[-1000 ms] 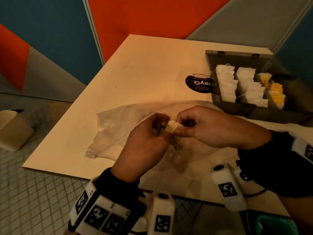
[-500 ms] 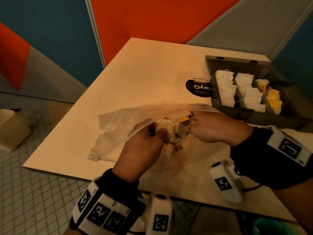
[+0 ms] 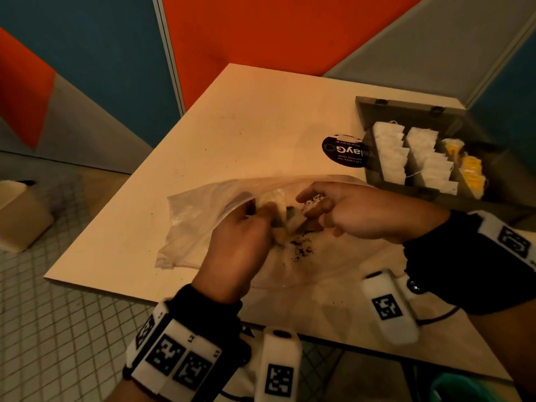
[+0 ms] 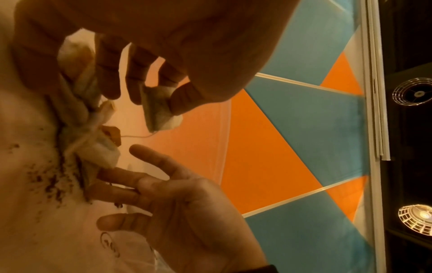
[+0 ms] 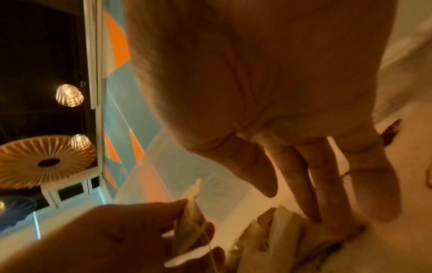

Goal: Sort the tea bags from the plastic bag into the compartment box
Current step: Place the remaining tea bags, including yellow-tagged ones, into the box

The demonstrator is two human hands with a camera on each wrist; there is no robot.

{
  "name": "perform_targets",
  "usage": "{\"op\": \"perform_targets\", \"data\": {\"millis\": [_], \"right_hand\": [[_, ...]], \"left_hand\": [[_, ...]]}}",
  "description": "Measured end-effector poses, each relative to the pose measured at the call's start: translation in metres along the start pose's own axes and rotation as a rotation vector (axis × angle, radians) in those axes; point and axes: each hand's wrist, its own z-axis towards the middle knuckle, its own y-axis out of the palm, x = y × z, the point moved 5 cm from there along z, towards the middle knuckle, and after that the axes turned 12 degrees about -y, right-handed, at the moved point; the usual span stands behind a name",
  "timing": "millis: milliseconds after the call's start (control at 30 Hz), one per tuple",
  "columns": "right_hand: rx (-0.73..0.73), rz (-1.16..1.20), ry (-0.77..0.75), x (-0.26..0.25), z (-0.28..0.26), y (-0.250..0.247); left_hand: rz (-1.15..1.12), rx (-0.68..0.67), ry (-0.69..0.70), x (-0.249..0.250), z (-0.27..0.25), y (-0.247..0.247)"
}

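A clear plastic bag (image 3: 197,216) lies open on the table. Inside it are a small heap of tea bags (image 4: 93,129) and spilled dark tea crumbs (image 3: 301,248). My left hand (image 3: 269,210) pinches one white tea bag (image 4: 158,110) between thumb and fingers, just above the heap. Its string runs to an orange tag (image 4: 114,136) in the heap. My right hand (image 3: 310,204) has straight, spread fingers (image 5: 311,184) pressing on the heap. The grey compartment box (image 3: 412,108) stands open at the right, holding rows of white tea bags (image 3: 388,152) and yellow ones (image 3: 470,169).
A round black sticker (image 3: 345,150) is on the table beside the box's left wall. The table's near edge (image 3: 116,288) runs just below the bag. A beige bin (image 3: 17,216) stands on the tiled floor at the left.
Both hands pinched one tea bag together a second ago, then dipped into the bag. Now the right hand has let go and spread its fingers onto the heap; the left keeps the tea bag.
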Motion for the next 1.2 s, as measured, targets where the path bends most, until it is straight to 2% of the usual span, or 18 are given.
{"op": "perform_targets", "data": {"millis": [67,167,300,400,500,700,833,933,1200], "right_hand": [[0.014,0.085,0.014,-0.001,-0.003,-0.001],[0.084,-0.135,0.021,0.002,0.002,-0.007],[0.061,-0.381,0.04,-0.001,0.008,0.0],[-0.007,-0.474,0.057,-0.004,0.01,0.005],[-0.004,-0.466,0.055,-0.003,0.009,0.003],[0.076,-0.251,0.127,0.009,0.003,-0.002],[0.27,0.196,0.139,0.014,-0.01,-0.003],[0.376,0.434,0.119,0.012,-0.02,-0.001],[0.36,0.788,0.031,0.009,-0.032,0.012]], "left_hand": [[-0.018,0.013,-0.004,-0.002,0.002,-0.001],[-0.033,0.022,-0.004,-0.002,0.004,-0.001],[-0.042,0.017,-0.028,-0.001,0.002,0.0],[-0.03,0.011,-0.039,0.0,0.001,0.002],[-0.022,0.0,-0.046,-0.001,0.001,0.002],[0.004,-0.015,-0.05,0.001,-0.001,0.007],[0.055,-0.034,-0.023,0.003,-0.004,0.011],[0.09,-0.025,0.02,0.004,-0.005,0.013],[0.133,-0.012,0.091,0.006,-0.008,0.013]]}}
